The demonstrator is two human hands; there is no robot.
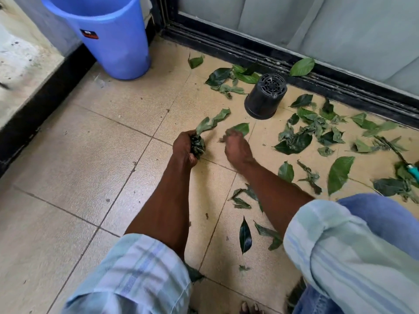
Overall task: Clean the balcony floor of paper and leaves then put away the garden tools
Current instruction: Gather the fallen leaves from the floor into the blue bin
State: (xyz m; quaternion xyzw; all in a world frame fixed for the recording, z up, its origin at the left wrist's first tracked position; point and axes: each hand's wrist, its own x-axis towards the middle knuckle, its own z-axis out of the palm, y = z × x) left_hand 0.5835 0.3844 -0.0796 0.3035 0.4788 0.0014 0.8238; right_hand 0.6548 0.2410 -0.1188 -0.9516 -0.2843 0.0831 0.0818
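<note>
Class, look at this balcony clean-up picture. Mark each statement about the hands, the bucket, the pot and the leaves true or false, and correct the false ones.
1. The left hand grips a bunch of leaves. True.
2. The black plastic pot stands upright, full of soil. False: it is turned upside down on the tiled floor, its drainage base facing up.
3. The blue bucket stands in the corner, left of the pot. True.
4. The right hand holds a broom. False: it reaches down to a single leaf on the floor; no broom is in view.
5. The floor is already free of leaves. False: many scattered leaves lie to the right of the hands.
</note>
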